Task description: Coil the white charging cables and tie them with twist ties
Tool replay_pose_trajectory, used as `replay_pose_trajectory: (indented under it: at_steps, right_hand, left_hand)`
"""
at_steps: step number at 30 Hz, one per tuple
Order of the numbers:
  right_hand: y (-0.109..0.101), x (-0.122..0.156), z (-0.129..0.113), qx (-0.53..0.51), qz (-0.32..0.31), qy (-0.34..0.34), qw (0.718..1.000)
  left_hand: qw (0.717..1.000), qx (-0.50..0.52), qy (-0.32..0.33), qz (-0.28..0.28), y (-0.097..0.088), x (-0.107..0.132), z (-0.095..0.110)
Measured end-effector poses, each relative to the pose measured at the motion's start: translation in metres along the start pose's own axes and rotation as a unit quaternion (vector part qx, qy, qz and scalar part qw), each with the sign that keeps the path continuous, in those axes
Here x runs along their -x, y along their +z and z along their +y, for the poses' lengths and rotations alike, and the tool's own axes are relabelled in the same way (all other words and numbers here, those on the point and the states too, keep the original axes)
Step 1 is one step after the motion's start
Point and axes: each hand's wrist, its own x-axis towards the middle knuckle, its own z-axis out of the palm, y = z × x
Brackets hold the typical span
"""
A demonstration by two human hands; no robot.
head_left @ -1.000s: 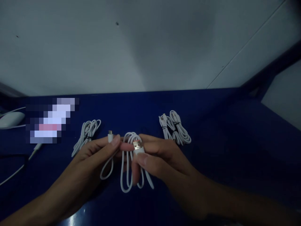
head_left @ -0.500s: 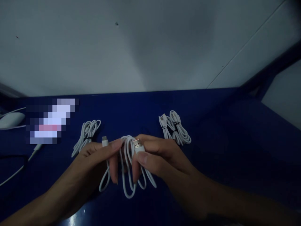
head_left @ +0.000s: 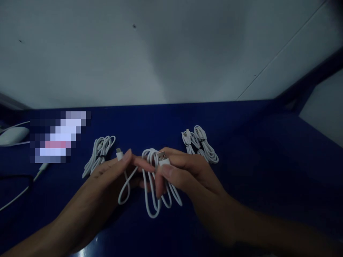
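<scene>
White cable (head_left: pixel 153 216) is hanging looped between the hands, the right hand (head_left: pixel 193 178) pinching plug and coil, seemingly keeping turns together; the left hand (head_left: pixel 104 182) is gripping the other end apart. Tied bundles (head_left: pixel 206 148) are lying beyond on the blue table (head_left: pixel 150 125).

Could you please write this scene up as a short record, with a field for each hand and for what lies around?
Left hand: holds the small plug of a white cable
Right hand: pinches a USB plug, thumb in front
Cable state: coiled, loops hanging by the right hand
Beyond left hand: tied cable bundle on the blue table
Beyond right hand: tied white cables
Far left: white rounded object, pixelated patch
Background: pale panel
</scene>
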Motion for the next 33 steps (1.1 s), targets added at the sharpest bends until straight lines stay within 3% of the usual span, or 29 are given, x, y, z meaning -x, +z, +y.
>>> replay_pose_trajectory:
  at_steps: [7, 18, 23, 30, 33]
  right_hand:
    - [-0.001, -0.002, -0.001, 0.002, 0.03, -0.024, 0.999]
    - [0.0, -0.005, 0.0, -0.026, 0.002, -0.032, 0.999]
    - [-0.002, -0.005, -0.006, 0.087, -0.06, -0.035, 0.994]
    - [0.005, -0.005, 0.014, 0.286, -0.123, -0.169, 0.935]
    - [0.004, -0.004, 0.017, 0.319, -0.137, -0.166, 0.923]
  left_hand:
    - [0.999, 0.04, 0.0, 0.032, -0.007, 0.002, -0.012]
    - [0.999, 0.026, 0.008, 0.042, -0.001, 0.001, -0.013]
    - [0.998, -0.01, 0.018, 0.056, 0.004, -0.002, -0.01]
    - [0.995, -0.061, -0.005, 0.082, 0.007, -0.001, -0.009]
    - [0.993, -0.066, -0.023, 0.09, 0.004, 0.006, -0.015]
